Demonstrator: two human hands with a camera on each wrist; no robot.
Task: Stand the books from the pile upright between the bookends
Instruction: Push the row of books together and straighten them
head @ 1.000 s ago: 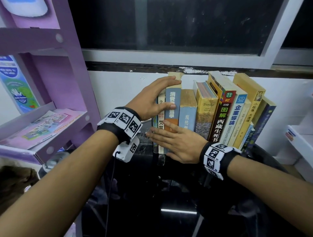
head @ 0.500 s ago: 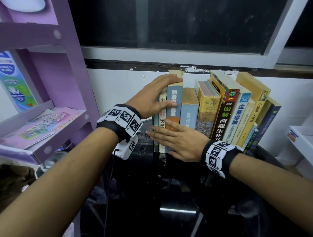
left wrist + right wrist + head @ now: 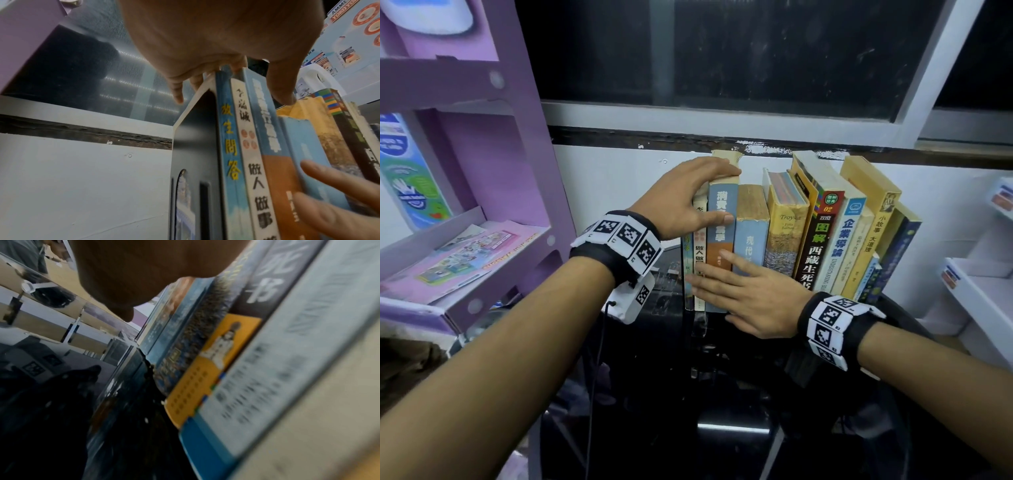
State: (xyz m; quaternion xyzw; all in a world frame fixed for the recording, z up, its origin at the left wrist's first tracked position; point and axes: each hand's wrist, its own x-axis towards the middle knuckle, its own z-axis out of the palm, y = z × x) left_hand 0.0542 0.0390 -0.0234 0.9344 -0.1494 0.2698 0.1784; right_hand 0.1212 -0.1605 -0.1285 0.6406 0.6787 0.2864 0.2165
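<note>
Books (image 3: 787,226) stand in a row on the dark table (image 3: 732,404) against the white wall (image 3: 602,185), spines toward the person; those at the right end lean left. Left hand (image 3: 681,202) caps the left end of the row: fingers (image 3: 719,171) lie over the top edges of the blue-and-orange book (image 3: 720,219) and its thinner neighbours, thumb (image 3: 717,218) pressed flat on the blue spine, so the hand grips these books from above. In the left wrist view, a thin blue book (image 3: 228,146) with yellow characters and a white book (image 3: 249,146) stand directly under the palm, with a dark bookend (image 3: 194,154) touching the thin blue book on its outer side. Right hand (image 3: 750,294) lies below the left, fingers straight and spread, flat against the lower spines of the blue-and-orange book and the pale blue book (image 3: 751,240), fingertips reaching the white book. Right bookend cannot be seen. Purple shelf (image 3: 465,192) stands beyond the left forearm.
</note>
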